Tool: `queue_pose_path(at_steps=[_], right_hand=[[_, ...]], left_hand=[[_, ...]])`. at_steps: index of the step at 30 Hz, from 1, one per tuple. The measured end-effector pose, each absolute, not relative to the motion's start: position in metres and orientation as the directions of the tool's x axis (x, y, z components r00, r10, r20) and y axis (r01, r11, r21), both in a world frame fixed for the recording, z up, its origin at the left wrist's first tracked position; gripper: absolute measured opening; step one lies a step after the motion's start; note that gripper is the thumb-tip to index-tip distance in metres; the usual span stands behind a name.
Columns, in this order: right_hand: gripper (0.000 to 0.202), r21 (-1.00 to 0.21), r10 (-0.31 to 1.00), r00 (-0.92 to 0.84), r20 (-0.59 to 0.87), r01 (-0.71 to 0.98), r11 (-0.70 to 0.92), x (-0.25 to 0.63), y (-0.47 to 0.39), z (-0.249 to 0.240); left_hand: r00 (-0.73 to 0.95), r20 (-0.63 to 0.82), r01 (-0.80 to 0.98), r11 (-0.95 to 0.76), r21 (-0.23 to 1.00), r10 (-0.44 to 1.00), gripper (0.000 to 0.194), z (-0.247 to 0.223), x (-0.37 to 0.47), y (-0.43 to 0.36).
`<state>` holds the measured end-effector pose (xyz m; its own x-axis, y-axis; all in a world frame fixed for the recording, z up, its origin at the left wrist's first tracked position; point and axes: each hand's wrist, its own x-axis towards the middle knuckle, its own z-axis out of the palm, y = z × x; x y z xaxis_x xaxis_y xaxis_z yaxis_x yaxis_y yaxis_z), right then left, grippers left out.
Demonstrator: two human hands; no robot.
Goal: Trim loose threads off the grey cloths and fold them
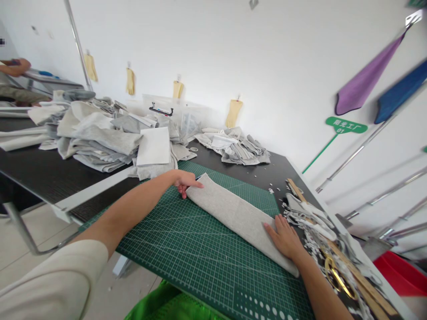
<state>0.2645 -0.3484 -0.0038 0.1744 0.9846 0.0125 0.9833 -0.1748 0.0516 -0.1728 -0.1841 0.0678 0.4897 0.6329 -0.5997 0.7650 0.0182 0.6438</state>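
Observation:
A long folded strip of light grey cloth (233,211) lies slantwise across the green cutting mat (173,249). At its far left end, my left hand (187,181) pinches the cloth's corner, with the thumb on top and the fingers beneath the edge. My right hand (286,236) rests flat on the cloth near its other end, palm down, fingers spread a little. Something thin and dark shows beside my left hand at the cloth's tip, too small to make out.
Piled grey cloths (100,133) fill the back left, below a clear plastic box (173,109). A smaller cloth pile (235,146) lies behind the mat. Gold-handled scissors (338,278), a wooden ruler (362,280) and scraps lie at right. A person's arm (15,67) shows far left.

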Motion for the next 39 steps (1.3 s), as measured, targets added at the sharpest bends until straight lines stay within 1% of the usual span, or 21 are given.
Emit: queue_pose_path(at_steps=[5, 8, 11, 13, 15, 20, 23, 26, 28, 30, 33, 36, 39], right_hand=[[0.082, 0.052, 0.983, 0.182, 0.015, 0.982, -0.182, 0.263, -0.349, -0.003], [0.083, 0.036, 0.983, 0.181, 0.020, 0.983, -0.182, 0.264, -0.349, -0.004], [0.082, 0.022, 0.985, 0.171, 0.035, 0.985, -0.172, 0.264, -0.349, -0.004], [0.081, 0.017, 0.985, 0.169, 0.038, 0.985, -0.170, 0.264, -0.349, -0.005], [0.082, 0.022, 0.985, 0.171, 0.033, 0.985, -0.172, 0.265, -0.349, -0.005], [0.082, 0.047, 0.985, 0.169, 0.029, 0.984, -0.170, 0.265, -0.349, -0.005], [0.082, 0.053, 0.984, 0.176, 0.022, 0.983, -0.177, 0.264, -0.349, -0.005], [0.081, 0.054, 0.983, 0.184, 0.017, 0.981, -0.184, 0.263, -0.349, -0.004], [0.081, 0.057, 0.982, 0.189, 0.019, 0.980, -0.190, 0.262, -0.349, -0.003], [0.080, 0.059, 0.982, 0.190, 0.020, 0.980, -0.191, 0.262, -0.350, -0.002], [0.080, 0.053, 0.982, 0.187, 0.014, 0.981, -0.188, 0.261, -0.350, -0.001], [0.081, 0.032, 0.982, 0.189, 0.017, 0.981, -0.190, 0.261, -0.350, -0.002], [0.081, -0.044, 0.980, 0.192, 0.040, 0.981, -0.191, 0.264, -0.348, -0.004]], left_hand=[[0.470, -0.535, 0.678, 0.100, 0.728, 0.702, 0.058, 0.060, -0.168, -0.179], [0.460, -0.501, 0.683, 0.068, 0.727, 0.733, 0.051, 0.059, -0.166, -0.179], [0.486, -0.467, 0.676, 0.020, 0.736, 0.739, 0.037, 0.059, -0.164, -0.183], [0.511, -0.425, 0.654, -0.017, 0.757, 0.747, 0.028, 0.060, -0.163, -0.185], [0.529, -0.372, 0.626, -0.054, 0.778, 0.763, 0.023, 0.064, -0.161, -0.188], [0.537, -0.238, 0.565, -0.137, 0.813, 0.809, 0.031, 0.079, -0.158, -0.194], [0.508, -0.137, 0.539, -0.190, 0.820, 0.851, 0.036, 0.088, -0.153, -0.200], [0.431, 0.091, 0.528, -0.333, 0.781, 0.898, 0.035, 0.095, -0.145, -0.206], [0.382, 0.250, 0.532, -0.433, 0.727, 0.890, 0.030, 0.100, -0.139, -0.211], [0.341, 0.355, 0.546, -0.491, 0.679, 0.871, 0.026, 0.105, -0.132, -0.217], [0.297, 0.479, 0.553, -0.558, 0.619, 0.826, 0.022, 0.117, -0.120, -0.230], [0.299, 0.582, 0.513, -0.642, 0.570, 0.756, 0.019, 0.134, -0.105, -0.247], [0.361, 0.608, 0.474, -0.701, 0.533, 0.707, 0.019, 0.153, -0.083, -0.266]])
